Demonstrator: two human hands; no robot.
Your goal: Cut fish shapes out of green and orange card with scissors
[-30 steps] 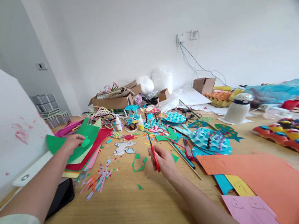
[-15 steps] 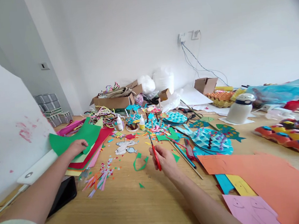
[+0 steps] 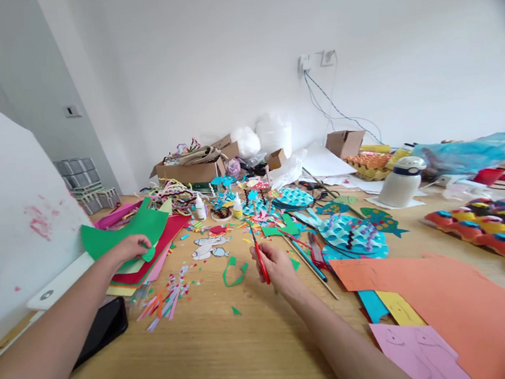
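Note:
My right hand [image 3: 273, 263] is closed round red-handled scissors [image 3: 261, 260], whose blades point away over the middle of the table. At the left, my left hand [image 3: 135, 248] has its fingers pinched on a small green paper piece [image 3: 149, 254], above a large green sheet [image 3: 107, 239]. Under that sheet lie red paper [image 3: 172, 230] and other coloured sheets. A curled green paper strip [image 3: 235, 273] and a small green scrap [image 3: 236, 310] rest between my hands. Paper fish cutouts [image 3: 209, 248] lie just beyond the strip.
Pencils [image 3: 308, 259], blue wavy paper crafts [image 3: 353, 236] and orange paper [image 3: 428, 291] are on the right, with a white bottle [image 3: 400, 183] and painted egg tray [image 3: 498, 225] farther out. A black phone [image 3: 104, 328] lies below my left forearm. Glue bottles [image 3: 237, 206] stand behind.
The view has shifted slightly. The small green piece at my left fingers shows more clearly, a little out from the large sheet. My right hand keeps the scissors in nearly the same place.

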